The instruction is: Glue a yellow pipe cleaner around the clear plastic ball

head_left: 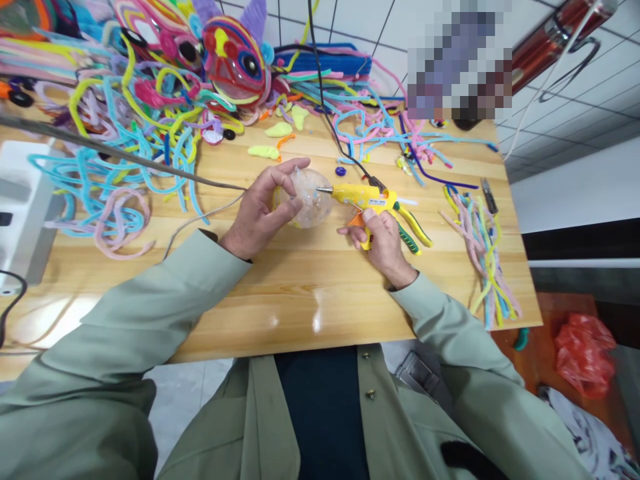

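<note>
My left hand [270,208] is closed on the left side of a clear, round plastic ball [316,208], with thumb and fingers against its surface. In my right hand [383,240] is a yellow hot glue gun [357,195] with an orange trigger. Its metal nozzle points left and reaches the ball; whether it touches the surface I cannot tell. A white glue stick sticks out of the gun's back end. Just behind the gun lie pliers [414,225] with yellow and green handles.
Loose pipe cleaners [145,157] cover the back left, beside a decorated colourful ball [237,63]. Yellow fuzzy pieces [279,130] lie behind my hands. A pipe cleaner bundle [483,257] and a small cutter [489,195] lie right. A dark cord [320,87] runs down to the gun. A white power strip [33,207] stands left.
</note>
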`<state>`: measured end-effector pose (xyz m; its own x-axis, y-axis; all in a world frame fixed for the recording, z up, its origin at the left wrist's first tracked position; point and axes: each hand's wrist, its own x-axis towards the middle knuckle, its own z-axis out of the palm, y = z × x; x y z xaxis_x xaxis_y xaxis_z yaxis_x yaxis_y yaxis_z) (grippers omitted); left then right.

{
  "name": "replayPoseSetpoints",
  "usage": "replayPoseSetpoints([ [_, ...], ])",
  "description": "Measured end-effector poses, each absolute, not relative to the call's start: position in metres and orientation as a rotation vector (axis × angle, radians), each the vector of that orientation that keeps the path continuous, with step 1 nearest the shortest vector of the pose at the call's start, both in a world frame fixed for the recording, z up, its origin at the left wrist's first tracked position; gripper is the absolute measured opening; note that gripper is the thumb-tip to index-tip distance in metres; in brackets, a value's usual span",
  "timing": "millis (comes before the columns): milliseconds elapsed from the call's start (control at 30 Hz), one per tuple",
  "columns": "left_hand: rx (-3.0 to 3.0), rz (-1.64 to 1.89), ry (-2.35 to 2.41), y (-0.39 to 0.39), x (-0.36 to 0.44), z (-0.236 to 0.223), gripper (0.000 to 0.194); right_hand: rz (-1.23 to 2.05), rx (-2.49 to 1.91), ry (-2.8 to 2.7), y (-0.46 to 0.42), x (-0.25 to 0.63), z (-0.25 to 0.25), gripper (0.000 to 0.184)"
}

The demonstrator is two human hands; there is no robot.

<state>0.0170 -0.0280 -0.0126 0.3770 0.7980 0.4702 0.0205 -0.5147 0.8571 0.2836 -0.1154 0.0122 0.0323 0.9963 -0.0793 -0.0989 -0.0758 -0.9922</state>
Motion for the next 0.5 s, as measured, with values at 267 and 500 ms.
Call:
replayPoseSetpoints([
  [267, 1.871, 1.232, 0.644, -0.0262, 0.0151, -0.015, 0.044, 1.259, -1.193, -1.096, -0.1153, 0.2854, 0.0088, 0.073],
  [500, 1.908, 1.251, 0.605, -0.0236, 0.0144, -0.0199, 0.036, 1.262, -1.158, -1.071, -0.1152, 0.2835, 0.0107, 0.076],
])
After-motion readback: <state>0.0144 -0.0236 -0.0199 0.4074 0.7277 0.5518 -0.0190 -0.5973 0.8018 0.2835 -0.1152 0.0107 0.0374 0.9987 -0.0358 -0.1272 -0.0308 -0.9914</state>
